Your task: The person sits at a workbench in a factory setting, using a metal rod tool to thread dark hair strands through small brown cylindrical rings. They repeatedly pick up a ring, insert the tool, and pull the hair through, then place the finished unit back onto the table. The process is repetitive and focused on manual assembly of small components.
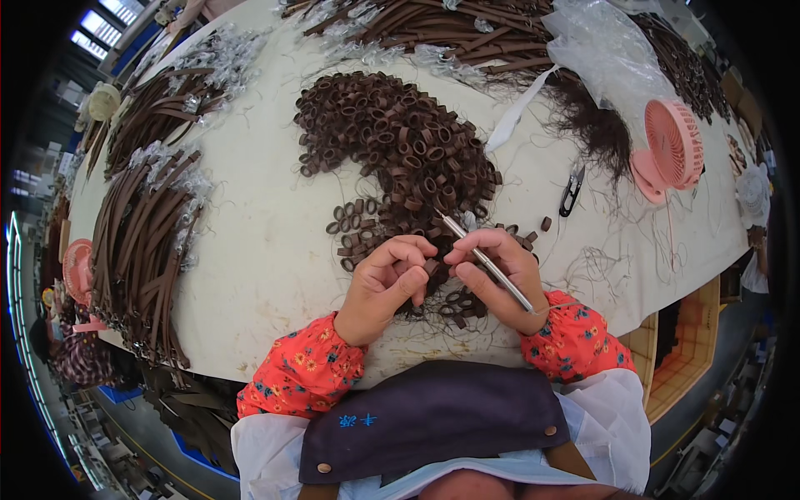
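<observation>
Atop pale tbl (250,250), brown loops (408,137); far L, prob. windows (101,28).

Brown loops (412,148) across pale table (254,208)

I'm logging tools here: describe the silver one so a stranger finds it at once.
On the pale table, find the heap of brown loops, then the right hand at its near edge. A slim pen-like tool slants across that hand, its straight silver shaft unlike the loops nearby.
</observation>
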